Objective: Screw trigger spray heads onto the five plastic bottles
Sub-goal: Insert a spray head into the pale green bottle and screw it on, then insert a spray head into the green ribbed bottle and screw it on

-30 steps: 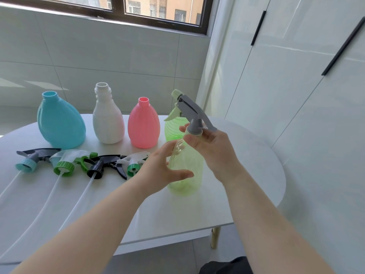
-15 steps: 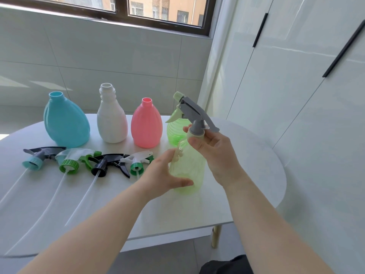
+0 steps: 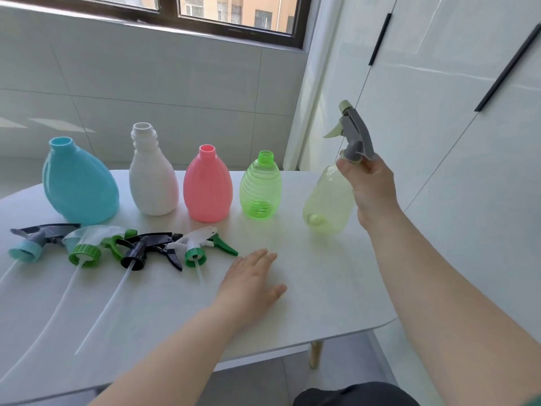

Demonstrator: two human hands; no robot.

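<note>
My right hand (image 3: 370, 186) grips the neck of a pale green bottle (image 3: 328, 200) that carries a grey trigger head (image 3: 352, 133); it hangs tilted above the table's right side. My left hand (image 3: 251, 281) lies flat and open on the table, holding nothing. In a row at the back stand a blue bottle (image 3: 79, 183), a white bottle (image 3: 152, 177), a pink bottle (image 3: 207, 186) and a ribbed green bottle (image 3: 260, 189), all without heads. Several loose trigger heads lie in front of them: teal-capped (image 3: 29, 247), green-capped (image 3: 87, 250), black (image 3: 146, 250) and white-green (image 3: 202, 247).
The white table (image 3: 322, 288) has a rounded right edge near white cabinet doors (image 3: 439, 83). A tiled wall and a window are behind the bottles. Long dip tubes (image 3: 99, 309) trail from the loose heads toward the table's front.
My left hand let go of the pale green bottle and came down flat on the table. My right hand carried the bottle with its head up and to the right.
</note>
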